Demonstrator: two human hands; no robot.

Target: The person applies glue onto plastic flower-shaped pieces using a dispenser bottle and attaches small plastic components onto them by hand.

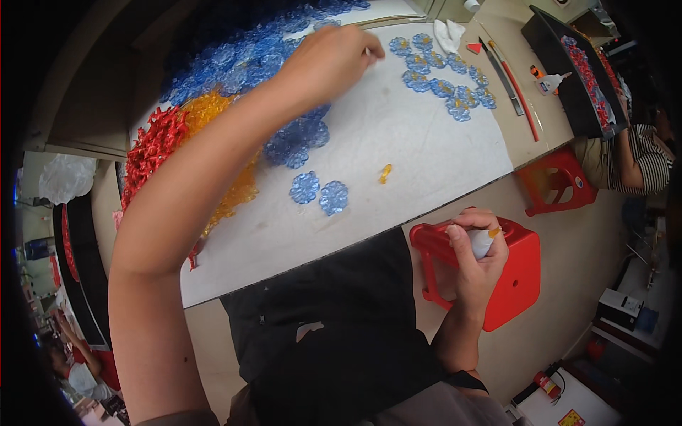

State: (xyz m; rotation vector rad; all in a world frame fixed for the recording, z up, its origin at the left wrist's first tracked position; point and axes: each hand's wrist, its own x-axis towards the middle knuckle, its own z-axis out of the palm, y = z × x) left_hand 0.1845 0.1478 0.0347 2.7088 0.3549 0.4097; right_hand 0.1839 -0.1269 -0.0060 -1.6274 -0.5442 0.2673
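My left hand reaches far across the white table, its fingers pinched near the row of blue flower-shaped plastic pieces; what it pinches is too small to tell. My right hand hangs below the table edge, over a red stool, and grips a small white glue bottle with an orange tip. Two blue flowers and a small yellow bead lie near the table's middle.
Heaps of blue, yellow and red plastic pieces cover the table's left. A red-handled tool, a white cloth and a black tray lie at the far right, where another person sits beside a second red stool.
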